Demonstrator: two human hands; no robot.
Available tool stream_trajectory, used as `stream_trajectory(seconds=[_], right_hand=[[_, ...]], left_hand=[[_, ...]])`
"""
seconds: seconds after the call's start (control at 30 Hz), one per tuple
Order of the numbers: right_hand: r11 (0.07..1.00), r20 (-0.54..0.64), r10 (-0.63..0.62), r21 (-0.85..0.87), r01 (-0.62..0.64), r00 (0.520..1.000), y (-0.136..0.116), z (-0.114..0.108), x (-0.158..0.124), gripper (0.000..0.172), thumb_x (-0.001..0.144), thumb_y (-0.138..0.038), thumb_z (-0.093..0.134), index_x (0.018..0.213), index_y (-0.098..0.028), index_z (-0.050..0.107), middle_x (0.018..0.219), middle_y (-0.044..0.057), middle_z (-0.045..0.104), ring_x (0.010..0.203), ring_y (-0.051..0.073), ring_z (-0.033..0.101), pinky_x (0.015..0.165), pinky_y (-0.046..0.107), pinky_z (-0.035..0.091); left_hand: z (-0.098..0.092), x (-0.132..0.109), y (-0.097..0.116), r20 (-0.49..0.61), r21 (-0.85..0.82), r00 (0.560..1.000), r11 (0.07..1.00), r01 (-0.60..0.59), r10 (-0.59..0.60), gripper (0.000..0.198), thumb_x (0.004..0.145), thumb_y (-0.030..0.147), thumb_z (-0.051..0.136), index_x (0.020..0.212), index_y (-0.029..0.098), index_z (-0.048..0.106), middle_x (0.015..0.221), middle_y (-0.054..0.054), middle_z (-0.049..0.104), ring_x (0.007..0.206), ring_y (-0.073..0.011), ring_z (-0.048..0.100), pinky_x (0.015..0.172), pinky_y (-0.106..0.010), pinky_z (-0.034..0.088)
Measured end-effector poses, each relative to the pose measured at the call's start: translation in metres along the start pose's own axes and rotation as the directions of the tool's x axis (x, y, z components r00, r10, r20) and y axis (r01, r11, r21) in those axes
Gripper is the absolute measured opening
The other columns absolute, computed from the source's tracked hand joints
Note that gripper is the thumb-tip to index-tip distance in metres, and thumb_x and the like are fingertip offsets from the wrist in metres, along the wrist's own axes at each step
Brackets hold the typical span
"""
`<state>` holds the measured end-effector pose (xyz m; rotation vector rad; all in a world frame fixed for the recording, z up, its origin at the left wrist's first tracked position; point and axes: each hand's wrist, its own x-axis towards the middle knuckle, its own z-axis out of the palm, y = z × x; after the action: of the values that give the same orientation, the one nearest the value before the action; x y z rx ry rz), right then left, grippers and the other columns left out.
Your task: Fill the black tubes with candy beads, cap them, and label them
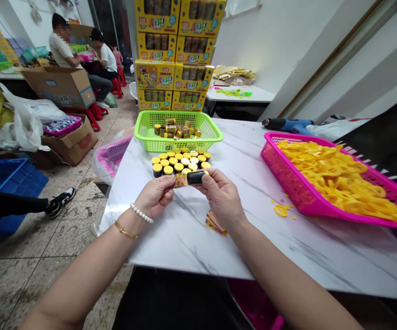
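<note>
Above the front of the table, my right hand (222, 192) grips a small black bottle (195, 178) lying on its side between thumb and fingers. At its left end, my left hand (157, 195) pinches a printed label sleeve (180, 179), which meets the bottle; how far it goes over it is hard to make out. Just beyond the hands, several black bottles with yellow caps (173, 158) stand upright in close rows. A small fanned pile of printed labels (215, 223) lies by my right wrist.
A green basket (140, 133) holds several wrapped bottles. On the right stands a pink basket (289, 195) heaped with yellow plastic parts (332, 176). A blue heat gun (288, 125) lies behind it, and yellow scraps (281, 210) beside it. Stacked yellow boxes (174, 75) rise behind; people sit far left.
</note>
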<state>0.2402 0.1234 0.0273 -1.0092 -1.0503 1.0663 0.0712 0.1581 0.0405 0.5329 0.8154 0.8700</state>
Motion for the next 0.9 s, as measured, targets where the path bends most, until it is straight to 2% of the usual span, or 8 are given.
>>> stream_trajectory(seconds=[0.13,0.33,0.5,0.63,0.7,0.77,0.83,0.9], right_hand=[[0.999,0.033,0.022,-0.048,-0.021,0.999,0.003,0.004,-0.002,0.042,0.078,-0.055,0.074,0.098,-0.021,0.057,0.088,0.001,0.071,0.081,0.015,0.071,0.087,0.039,0.060],[0.954,0.045,-0.162,-0.248,0.168,0.986,0.006,0.005,-0.008,0.030,0.084,-0.043,0.069,0.098,-0.024,0.051,0.085,0.000,0.068,0.076,0.015,0.067,0.072,0.029,0.057],[0.895,0.022,-0.297,-0.342,0.286,0.955,0.004,-0.002,-0.005,0.026,0.084,-0.038,0.070,0.099,-0.024,0.054,0.087,0.000,0.064,0.076,0.013,0.063,0.073,0.027,0.055],[0.910,-0.009,-0.325,-0.275,0.310,0.946,-0.001,-0.005,-0.003,0.031,0.081,-0.043,0.073,0.100,-0.025,0.056,0.088,0.001,0.062,0.079,0.014,0.063,0.074,0.028,0.056],[0.903,0.052,-0.329,-0.274,0.330,0.943,-0.002,-0.005,-0.004,0.033,0.079,-0.044,0.076,0.101,-0.025,0.059,0.093,0.002,0.062,0.083,0.016,0.064,0.076,0.031,0.057],[0.870,0.151,-0.334,-0.330,0.366,0.931,-0.003,-0.006,-0.005,0.034,0.077,-0.041,0.079,0.103,-0.025,0.064,0.100,0.004,0.061,0.088,0.017,0.063,0.076,0.031,0.058],[0.831,0.258,-0.319,-0.387,0.400,0.912,-0.005,-0.007,-0.005,0.030,0.079,-0.035,0.077,0.106,-0.025,0.069,0.104,0.005,0.060,0.089,0.017,0.063,0.075,0.031,0.058],[0.808,0.329,-0.305,-0.407,0.426,0.894,-0.006,-0.008,-0.005,0.030,0.083,-0.029,0.072,0.112,-0.025,0.068,0.102,0.005,0.063,0.086,0.016,0.063,0.076,0.032,0.057]], left_hand=[[0.004,-0.002,0.000,0.023,-0.028,0.999,0.999,0.022,-0.022,0.013,0.082,0.008,0.068,0.074,0.010,0.059,0.059,0.004,0.055,0.032,0.0017,0.035,0.029,-0.009,0.018],[0.003,-0.001,-0.001,0.012,-0.055,1.000,0.998,0.017,-0.016,0.018,0.089,0.008,0.057,0.071,0.009,0.059,0.061,0.000,0.060,0.032,0.0014,0.033,0.028,-0.010,0.018],[0.000,-0.001,-0.005,0.041,0.030,0.997,0.998,-0.063,0.062,0.013,0.080,0.018,0.072,0.079,0.006,0.067,0.073,-0.005,0.068,0.036,0.0013,0.037,0.029,-0.011,0.016],[-0.001,-0.005,-0.005,0.002,0.112,0.980,0.974,-0.198,0.199,0.035,0.067,0.030,0.087,0.091,0.011,0.071,0.092,-0.007,0.072,0.050,-0.0017,0.052,0.037,-0.011,0.028],[-0.001,-0.007,-0.004,0.074,0.155,0.973,0.962,-0.226,0.217,0.044,0.062,0.037,0.090,0.093,0.013,0.071,0.088,-0.005,0.070,0.058,-0.0063,0.059,0.044,-0.014,0.038],[-0.001,-0.009,-0.004,0.173,0.217,0.963,0.945,-0.244,0.209,0.047,0.060,0.042,0.090,0.091,0.013,0.071,0.073,-0.003,0.067,0.058,-0.0091,0.059,0.049,-0.018,0.042],[-0.001,-0.008,-0.005,0.199,0.283,0.956,0.921,-0.266,0.215,0.047,0.059,0.042,0.090,0.088,0.012,0.069,0.060,0.000,0.062,0.052,-0.0092,0.056,0.049,-0.020,0.042],[-0.002,-0.006,-0.008,0.195,0.335,0.954,0.899,-0.282,0.227,0.045,0.059,0.039,0.090,0.087,0.012,0.067,0.057,0.001,0.062,0.049,-0.0087,0.054,0.049,-0.020,0.042]])
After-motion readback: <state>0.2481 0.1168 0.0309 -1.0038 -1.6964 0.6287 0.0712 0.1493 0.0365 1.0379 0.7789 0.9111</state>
